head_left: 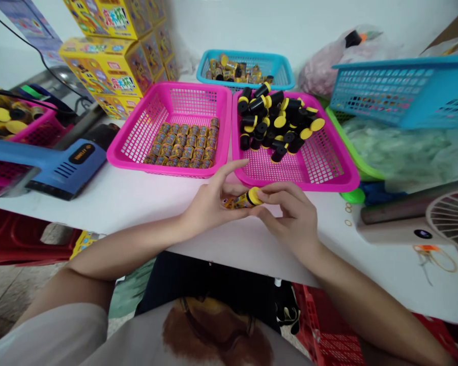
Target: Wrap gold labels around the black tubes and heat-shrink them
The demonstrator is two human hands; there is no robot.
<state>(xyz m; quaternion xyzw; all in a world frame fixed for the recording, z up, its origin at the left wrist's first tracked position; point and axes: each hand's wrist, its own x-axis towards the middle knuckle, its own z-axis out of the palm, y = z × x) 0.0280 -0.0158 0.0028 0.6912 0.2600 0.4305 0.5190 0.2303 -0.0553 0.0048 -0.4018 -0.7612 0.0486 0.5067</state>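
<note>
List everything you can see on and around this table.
Pink baskets: three, pink, left, middle and right on the table.
Gold tubes: dozens, gold, in rows in the middle basket.
Black spools: dozens, black with yellow caps, in the right basket.
Blue baskets: two, blue, far side and tilted at right.
Boxes: several, yellow, stacked far left.
Heat gun: one, blue, left.
Fan: one, beige, right.
Table: one, white, under everything.
Capped tube: one, gold with yellow cap, between the hands.
Left hand: one, bare, on the tube.
Right hand: one, bare, on the cap.
</note>
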